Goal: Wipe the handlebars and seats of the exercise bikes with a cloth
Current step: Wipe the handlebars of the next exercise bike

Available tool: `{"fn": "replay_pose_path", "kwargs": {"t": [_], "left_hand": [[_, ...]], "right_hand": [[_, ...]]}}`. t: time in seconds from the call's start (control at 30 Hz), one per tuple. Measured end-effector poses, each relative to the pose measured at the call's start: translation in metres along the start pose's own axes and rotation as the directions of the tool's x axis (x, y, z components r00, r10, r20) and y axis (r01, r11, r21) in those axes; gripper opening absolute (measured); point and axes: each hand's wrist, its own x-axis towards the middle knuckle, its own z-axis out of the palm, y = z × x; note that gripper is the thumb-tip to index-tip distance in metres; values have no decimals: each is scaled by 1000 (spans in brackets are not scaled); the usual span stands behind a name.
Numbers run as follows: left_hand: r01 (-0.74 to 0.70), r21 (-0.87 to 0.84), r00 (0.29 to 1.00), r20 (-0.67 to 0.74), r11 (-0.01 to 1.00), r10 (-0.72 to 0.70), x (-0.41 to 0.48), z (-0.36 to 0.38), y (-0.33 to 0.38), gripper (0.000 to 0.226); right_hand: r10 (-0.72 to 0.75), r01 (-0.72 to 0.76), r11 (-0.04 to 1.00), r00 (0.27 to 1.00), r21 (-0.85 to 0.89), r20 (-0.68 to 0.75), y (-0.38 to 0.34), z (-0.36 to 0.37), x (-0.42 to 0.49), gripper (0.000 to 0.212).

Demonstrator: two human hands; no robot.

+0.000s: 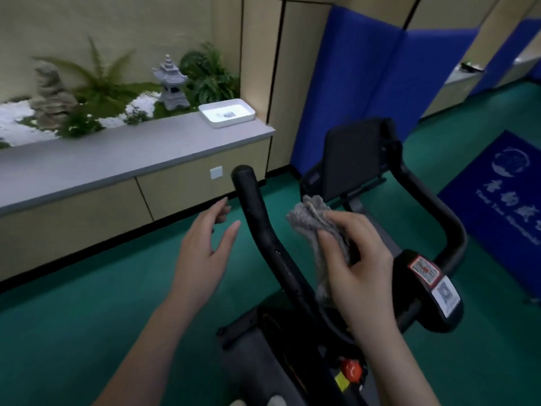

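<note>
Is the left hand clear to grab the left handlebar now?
Likely yes: the left hand is open, empty, just beside the left handlebar, nothing between them. The right hand holds the cloth.

One bike [281, 332] shows, with two handlebar arms: the left arm [257, 224] and the right arm [433, 206]. On it are one screen [354, 159], two stickers [424, 269] and one red knob [352, 370]. There are two hands, the left hand [202, 253] and the right hand [357, 259], and one cloth [313, 224]. The ledge [146, 153] carries one tray [227, 112] at its right corner, and one lantern [171, 83] and one rock stack [51, 95] along its back edge. One wall plate [216, 172] and one mat [503, 206] complete the count.
</note>
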Motion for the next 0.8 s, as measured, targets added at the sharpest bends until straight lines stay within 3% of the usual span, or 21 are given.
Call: {"fn": "replay_pose_path", "kwargs": {"t": [0.27, 0.33, 0.43, 0.5, 0.6, 0.7, 0.8], "left_hand": [[42, -259, 971, -217, 965, -100, 29, 11, 30, 27], [69, -330, 961, -232, 941, -152, 30, 15, 33, 26], [93, -432, 947, -240, 897, -213, 29, 20, 37, 26], [102, -508, 941, -231, 855, -249, 29, 22, 40, 27], [113, -585, 938, -203, 803, -280, 30, 23, 43, 27], [109, -608, 939, -196, 786, -282, 31, 22, 43, 27], [108, -604, 946, -182, 790, -269, 31, 21, 42, 29]], "right_hand": [[-257, 274, 959, 948, -69, 185, -14, 59, 94, 20], [-309, 352, 933, 891, -78, 332, -18, 73, 109, 22], [-355, 480, 874, 731, -70, 582, -16, 82, 123, 24], [-334, 481, 875, 693, -63, 639, -12, 82, 132, 24], [-220, 316, 946, 792, -75, 569, -10, 79, 133, 22], [-134, 167, 984, 931, -69, 340, -4, 81, 105, 22], [-67, 70, 997, 991, -29, 112, 3, 82, 73, 23]]}}
